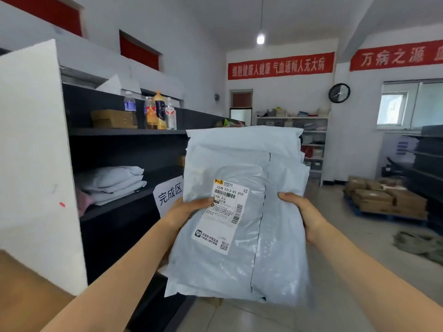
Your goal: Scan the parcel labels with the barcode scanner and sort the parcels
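I hold a stack of pale grey plastic parcel bags [242,259] upright in front of me. The front bag carries a white shipping label [224,214] with barcodes, facing me. My left hand [189,212] grips the stack's left edge, thumb lying over the label. My right hand [302,213] grips the right edge, thumb on the front. The fingers of both hands are hidden behind the bags. No barcode scanner is in view.
A dark shelf unit [124,133] stands at my left. Its middle shelf holds a pile of grey bags [112,183] beside a white paper sign [169,195]. Bottles [159,111] and a brown box sit on the upper shelf. Cardboard boxes [386,197] lie on the floor at right.
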`<state>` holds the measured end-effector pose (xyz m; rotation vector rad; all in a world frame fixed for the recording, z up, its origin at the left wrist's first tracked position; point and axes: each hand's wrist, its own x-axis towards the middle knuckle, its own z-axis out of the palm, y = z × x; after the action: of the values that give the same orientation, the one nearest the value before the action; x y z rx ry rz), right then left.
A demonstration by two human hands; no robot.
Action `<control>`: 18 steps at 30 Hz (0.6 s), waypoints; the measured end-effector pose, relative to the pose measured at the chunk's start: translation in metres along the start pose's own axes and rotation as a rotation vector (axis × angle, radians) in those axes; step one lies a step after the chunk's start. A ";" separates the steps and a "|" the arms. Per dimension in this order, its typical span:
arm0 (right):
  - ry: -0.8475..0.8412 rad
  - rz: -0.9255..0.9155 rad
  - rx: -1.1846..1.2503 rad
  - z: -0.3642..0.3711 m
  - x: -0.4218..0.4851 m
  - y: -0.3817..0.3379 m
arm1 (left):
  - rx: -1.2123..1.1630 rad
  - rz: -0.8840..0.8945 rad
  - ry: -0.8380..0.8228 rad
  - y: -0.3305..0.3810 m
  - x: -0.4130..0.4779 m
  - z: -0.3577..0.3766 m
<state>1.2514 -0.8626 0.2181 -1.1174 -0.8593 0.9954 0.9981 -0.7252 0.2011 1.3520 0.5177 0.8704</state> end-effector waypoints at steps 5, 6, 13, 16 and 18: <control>-0.188 0.047 -0.022 -0.039 0.125 -0.004 | -0.040 0.030 0.158 -0.019 0.078 0.011; -0.229 0.054 -0.026 -0.044 0.150 -0.008 | -0.040 0.031 0.199 -0.020 0.094 0.014; -0.387 0.141 -0.012 -0.046 0.314 0.000 | -0.022 0.023 0.431 -0.023 0.181 0.007; -0.444 0.164 0.013 -0.026 0.374 0.022 | 0.015 0.010 0.525 -0.023 0.211 -0.017; -0.479 0.170 0.024 -0.007 0.414 0.036 | 0.051 0.019 0.593 -0.025 0.233 -0.038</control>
<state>1.3874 -0.4705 0.2070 -0.9545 -1.1411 1.4448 1.1142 -0.5181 0.2062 1.1330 0.9879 1.2875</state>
